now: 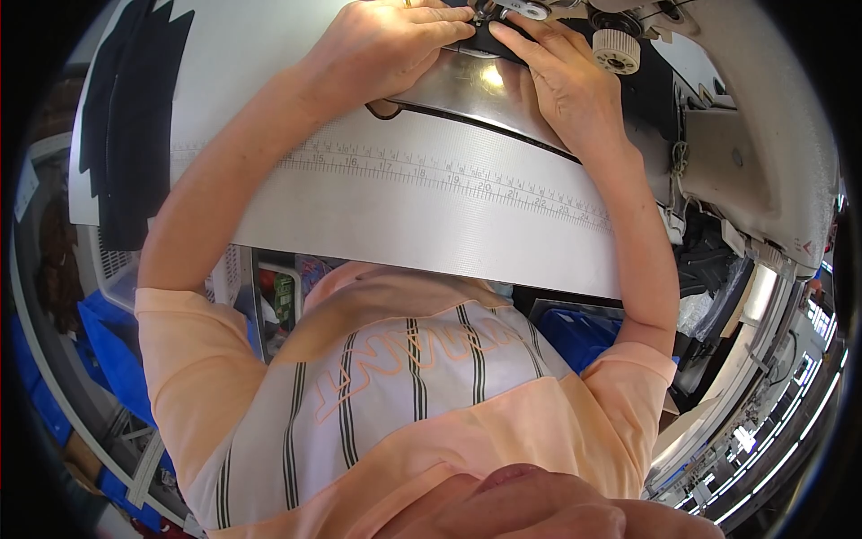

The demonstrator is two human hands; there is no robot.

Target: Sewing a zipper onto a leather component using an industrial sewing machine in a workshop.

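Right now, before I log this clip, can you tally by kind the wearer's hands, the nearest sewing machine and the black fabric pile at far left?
Left hand and right hand: 2
Sewing machine: 1
Black fabric pile: 1
Total: 4

bright glare on the metal plate [476,92], dark, curving fisheye edges

Cloth strips [135,126] on table [404,220], left (machine [768,117] right).

Left head-worn fisheye, facing steeply down, close above torso [404,382] and white tabletop [377,211]
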